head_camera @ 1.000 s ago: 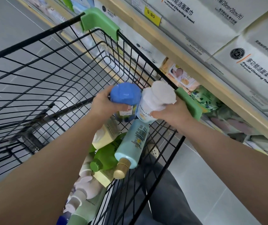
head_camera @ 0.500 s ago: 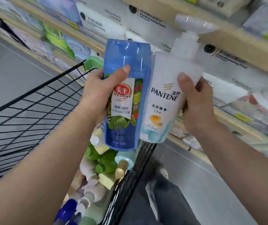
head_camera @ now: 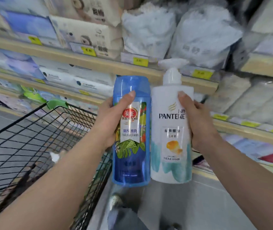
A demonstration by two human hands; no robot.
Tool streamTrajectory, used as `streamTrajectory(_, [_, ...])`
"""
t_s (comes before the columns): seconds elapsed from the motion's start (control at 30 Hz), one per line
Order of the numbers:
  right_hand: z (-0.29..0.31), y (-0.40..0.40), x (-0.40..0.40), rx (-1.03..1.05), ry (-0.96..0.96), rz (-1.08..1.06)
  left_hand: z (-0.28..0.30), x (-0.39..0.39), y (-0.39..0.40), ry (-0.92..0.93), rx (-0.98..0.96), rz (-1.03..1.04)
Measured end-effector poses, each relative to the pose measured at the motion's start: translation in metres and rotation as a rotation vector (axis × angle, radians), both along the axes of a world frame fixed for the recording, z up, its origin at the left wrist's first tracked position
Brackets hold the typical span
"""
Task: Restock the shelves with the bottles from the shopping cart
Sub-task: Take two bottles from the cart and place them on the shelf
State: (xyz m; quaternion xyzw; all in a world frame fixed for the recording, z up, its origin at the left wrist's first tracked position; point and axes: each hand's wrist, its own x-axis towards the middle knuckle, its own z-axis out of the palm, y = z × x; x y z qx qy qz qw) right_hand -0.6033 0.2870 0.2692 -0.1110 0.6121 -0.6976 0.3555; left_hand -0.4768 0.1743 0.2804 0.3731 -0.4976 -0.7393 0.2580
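Note:
My left hand [head_camera: 111, 120] grips a blue shampoo bottle [head_camera: 130, 163] with a leafy label, held upright. Right beside it, touching, my right hand [head_camera: 197, 123] holds a white Pantene pump bottle [head_camera: 170, 146], also upright, its pump head level with a wooden shelf edge [head_camera: 99, 63]. Both bottles hang in the air in front of the shelves, to the right of the black wire shopping cart [head_camera: 33, 146]. My arms hide the cart's near end and the bottles that lie in it.
Wooden shelves [head_camera: 248, 131] with yellow price tags run across the view, packed with tissue boxes and soft white packs [head_camera: 149, 30]. The cart has green corner guards [head_camera: 56, 103]. Grey floor and my shoe [head_camera: 116, 203] lie below the bottles.
Both hands lifted the two bottles out of the cart and up in front of the shelves. The view has tilted upward, so the cart's remaining bottles have dropped out of sight.

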Motion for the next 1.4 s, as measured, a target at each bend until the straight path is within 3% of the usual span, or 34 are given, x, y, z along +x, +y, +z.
streamTrajectory(0.4, [0.037,0.229,-0.094,-0.027,0.042,-0.261,0.042,-0.127,0.196,0.062,-0.065,-0.302])
streamTrajectory(0.9, [0.081,0.332,-0.216,-0.158,0.152,-0.505,0.095,-0.286,0.277,0.192,-0.069,-0.635])
streamTrajectory(1.4, [0.102,0.472,-0.33,-0.303,0.176,-0.52,0.129,-0.407,0.414,0.293,-0.184,-0.721])
